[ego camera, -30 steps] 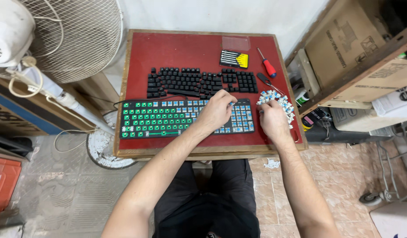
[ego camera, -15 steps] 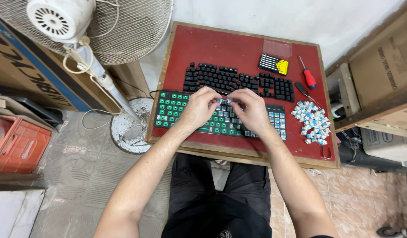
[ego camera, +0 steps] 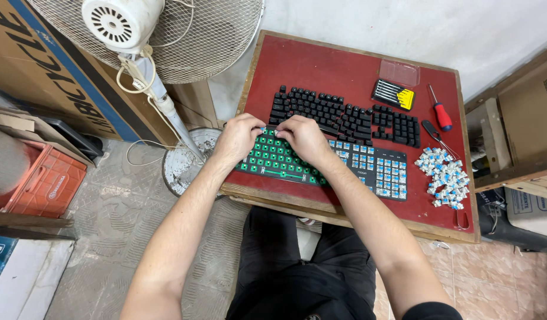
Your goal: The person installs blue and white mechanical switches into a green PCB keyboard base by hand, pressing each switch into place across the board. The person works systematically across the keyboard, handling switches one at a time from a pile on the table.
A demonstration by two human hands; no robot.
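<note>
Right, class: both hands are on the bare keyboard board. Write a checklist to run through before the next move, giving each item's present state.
1. Both hands on the board: left hand and right hand rest on the keyboard board's left end. Ok.
2. Board flat on the red table: ok.
3. Spare switches within reach: the switch pile lies to the right of the board. Ok.
4. Keycaps kept apart: the black keycap layout sits behind the board. Ok.
5. Tools clear of the hands: red screwdriver and bit set lie at the far right. Ok.
6. Switch pinched in the fingers: cannot tell.
</note>
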